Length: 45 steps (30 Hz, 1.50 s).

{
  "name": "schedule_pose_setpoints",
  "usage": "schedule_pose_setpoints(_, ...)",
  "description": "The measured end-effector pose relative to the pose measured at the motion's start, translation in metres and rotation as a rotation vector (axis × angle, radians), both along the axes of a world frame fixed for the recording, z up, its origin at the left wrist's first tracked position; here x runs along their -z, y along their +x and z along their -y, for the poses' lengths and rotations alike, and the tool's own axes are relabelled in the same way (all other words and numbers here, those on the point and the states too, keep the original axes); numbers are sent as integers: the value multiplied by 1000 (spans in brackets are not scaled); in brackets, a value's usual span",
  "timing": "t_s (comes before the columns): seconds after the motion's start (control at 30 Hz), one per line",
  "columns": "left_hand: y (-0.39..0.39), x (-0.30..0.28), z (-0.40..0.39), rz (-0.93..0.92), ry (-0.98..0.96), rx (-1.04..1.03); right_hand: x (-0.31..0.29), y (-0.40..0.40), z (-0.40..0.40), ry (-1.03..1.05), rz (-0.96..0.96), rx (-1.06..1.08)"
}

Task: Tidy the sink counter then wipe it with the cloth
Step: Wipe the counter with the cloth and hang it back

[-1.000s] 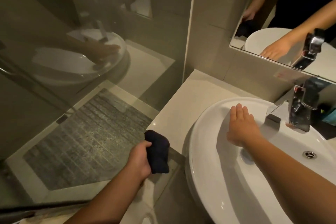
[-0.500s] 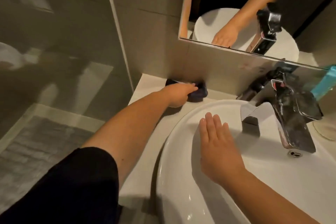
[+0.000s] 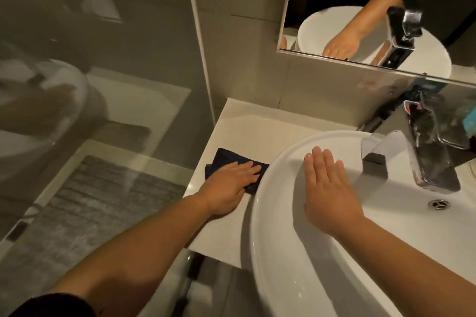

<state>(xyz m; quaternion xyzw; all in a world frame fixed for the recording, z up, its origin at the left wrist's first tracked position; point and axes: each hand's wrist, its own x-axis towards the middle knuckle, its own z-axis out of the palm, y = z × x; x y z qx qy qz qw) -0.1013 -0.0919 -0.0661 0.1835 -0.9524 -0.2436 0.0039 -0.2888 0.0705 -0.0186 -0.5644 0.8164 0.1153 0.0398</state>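
Observation:
A dark blue cloth (image 3: 223, 159) lies flat on the pale sink counter (image 3: 252, 131), just left of the white basin (image 3: 283, 252). My left hand (image 3: 229, 183) presses down on the cloth with fingers spread flat over it, and part of the cloth is hidden under the palm. My right hand (image 3: 327, 188) rests flat and open on the basin's left rim, holding nothing.
A chrome tap (image 3: 422, 154) stands at the basin's back right, with the drain overflow (image 3: 439, 204) below it. A mirror (image 3: 373, 8) hangs on the tiled wall behind. A blue item (image 3: 470, 117) sits at the right edge. A glass shower screen (image 3: 90, 85) stands left, over a grey mat (image 3: 98, 203).
My left hand has drawn the cloth from the back wall toward me along the counter, after first carrying it up from the counter's front edge. The right hand stayed on the basin.

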Motion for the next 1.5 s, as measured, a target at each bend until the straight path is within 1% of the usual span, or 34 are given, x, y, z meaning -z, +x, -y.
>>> schedule_pose_setpoints(0.23, 70, -4, -86, -15, -5, -195, -18, -3, -1, 73, 122, 17)
schedule_pose_setpoints(0.33, 83, -7, -126, 17, 0, -304, -26, -4, -1, 80, 180, 26)
schedule_pose_setpoints(0.43, 95, -14, -157, 65, 45, -357, -34, 10, -9, 96, 288, 23)
schedule_pose_setpoints(0.5, 103, -24, -173, 93, 155, -373, -38, 27, -27, 47, 350, -7)
schedule_pose_setpoints(0.57, 112, -44, -187, 97, 377, -450, -44, 44, -52, -43, 457, -19)
schedule_pose_setpoints(0.6, 118, -55, -195, 87, 489, -504, -48, 50, -67, -53, 554, 4)
schedule_pose_setpoints(0.67, 132, -78, -210, 38, 633, -622, -60, 59, -96, -41, 774, 71)
schedule_pose_setpoints(0.77, 143, -111, -229, -107, 718, -781, -82, 74, -137, -59, 1073, 216)
schedule_pose_setpoints(0.8, 143, -123, -234, -144, 709, -807, -90, 80, -148, -58, 1179, 282)
schedule_pose_setpoints(0.87, 137, -146, -244, -190, 649, -776, -103, 94, -163, -17, 1407, 407)
schedule_pose_setpoints(0.93, 129, -168, -255, -210, 529, -673, -116, 105, -171, 16, 1632, 546)
schedule_pose_setpoints(0.97, 125, -177, -261, -216, 431, -615, -122, 110, -174, 14, 1723, 606)
schedule_pose_setpoints(1.03, 120, -186, -270, -211, 223, -476, -135, 116, -181, -32, 1840, 677)
schedule_pose_setpoints(1.1, 118, -186, -279, -159, 47, -318, -146, 120, -189, -132, 1893, 736)
schedule_pose_setpoints(1.17, 119, -182, -290, -116, -128, -172, -157, 127, -199, -247, 1872, 748)
schedule_pose_setpoints(1.23, 123, -181, -301, -151, -294, -47, -166, 134, -211, -355, 1808, 701)
schedule_pose_setpoints(1.27, 126, -180, -307, -169, -330, 6, -170, 137, -217, -408, 1775, 677)
schedule_pose_setpoints(1.37, 138, -175, -322, -235, -387, 101, -182, 145, -238, -507, 1662, 622)
schedule_pose_setpoints(1.5, 151, -172, -338, -304, -360, 167, -196, 151, -265, -500, 1461, 496)
